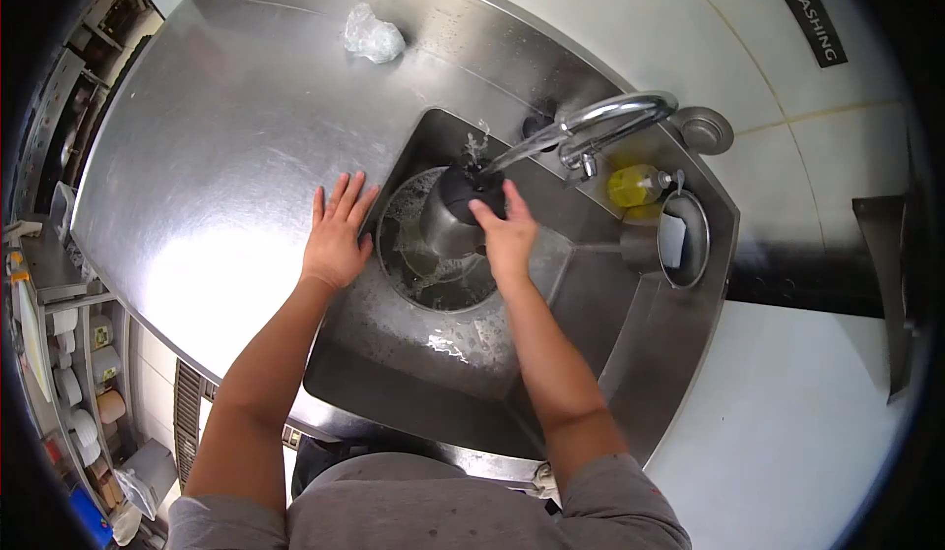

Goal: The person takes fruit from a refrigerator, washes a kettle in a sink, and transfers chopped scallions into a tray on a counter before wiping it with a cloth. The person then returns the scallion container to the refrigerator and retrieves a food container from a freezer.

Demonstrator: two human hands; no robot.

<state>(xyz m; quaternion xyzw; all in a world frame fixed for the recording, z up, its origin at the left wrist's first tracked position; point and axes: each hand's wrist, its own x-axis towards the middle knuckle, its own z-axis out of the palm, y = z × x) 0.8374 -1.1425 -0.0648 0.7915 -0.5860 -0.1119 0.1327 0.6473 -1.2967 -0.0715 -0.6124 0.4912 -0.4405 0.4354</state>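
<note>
A grey shirt (394, 511) sits nearest; the right hand (510, 243) clamps a metal container (449, 229), likely stiff, slippery, best held round its dark end (461, 190), near the far-left corner of the sink (630, 328). The left hand (337, 247) lies spread.

The person is wearing a plain grey short-sleeved shirt (394, 511), a few small darker spots marking its front.

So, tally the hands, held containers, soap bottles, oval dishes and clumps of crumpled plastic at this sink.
Hands (left hand, right hand): 2
Held container: 1
Soap bottle: 1
Oval dish: 1
Crumpled plastic: 1
Total: 6
</note>
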